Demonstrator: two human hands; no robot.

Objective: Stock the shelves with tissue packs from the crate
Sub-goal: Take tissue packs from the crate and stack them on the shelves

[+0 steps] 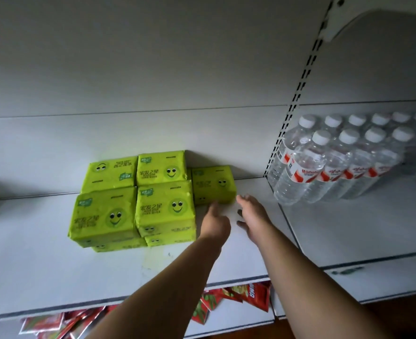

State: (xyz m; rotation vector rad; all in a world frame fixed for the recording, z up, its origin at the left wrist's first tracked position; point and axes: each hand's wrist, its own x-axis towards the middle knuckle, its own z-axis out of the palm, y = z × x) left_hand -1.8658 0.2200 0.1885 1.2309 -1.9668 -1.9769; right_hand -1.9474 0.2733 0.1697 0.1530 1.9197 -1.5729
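Several lime-green tissue packs with smiley faces sit on a white shelf (55, 270). Two stacks stand in front (105, 217) (165, 209), two more packs behind them. A single pack (213, 185) lies at the right against the back wall. My left hand (214, 222) reaches toward that pack, fingers stretched out just below its front face, holding nothing. My right hand (252, 217) is beside it, fingers spread and loose near the pack's lower right corner, also holding nothing. The crate is out of view.
A shrink-wrapped bundle of water bottles (336, 162) fills the neighbouring shelf bay on the right, past a slotted upright (292, 108). Red snack packets (251, 293) hang below the shelf's front edge. Bare shelf surface lies left of the stacks and in front of them.
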